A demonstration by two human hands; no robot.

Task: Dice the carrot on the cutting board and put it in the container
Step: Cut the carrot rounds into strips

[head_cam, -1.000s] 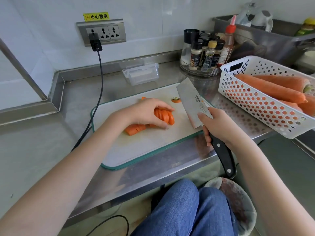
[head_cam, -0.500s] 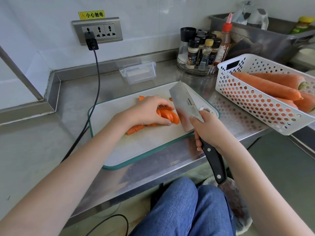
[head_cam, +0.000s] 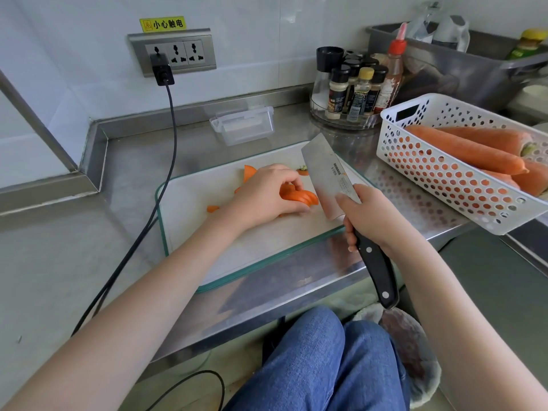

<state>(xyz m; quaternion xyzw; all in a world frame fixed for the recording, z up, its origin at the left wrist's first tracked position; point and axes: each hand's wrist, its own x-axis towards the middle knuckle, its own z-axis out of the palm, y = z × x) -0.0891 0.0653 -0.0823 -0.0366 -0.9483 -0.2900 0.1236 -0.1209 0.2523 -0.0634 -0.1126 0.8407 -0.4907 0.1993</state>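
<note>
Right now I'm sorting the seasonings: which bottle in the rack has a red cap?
The tall squeeze bottle at the right end of the spice rack, beside the white basket. Its pointed cap is red; those beside it whose caps show are black or yellow.

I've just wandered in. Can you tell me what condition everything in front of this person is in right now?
carrot slices: cut, fanned on the board, not yet diced
left hand: resting on the slices, fingers curled over them
right hand: gripping the cleaver
cleaver: blade beside the slices
cutting board: flat on the counter
clear container: holds no carrot
white basket: holds whole carrots
charger: plugged in
</note>
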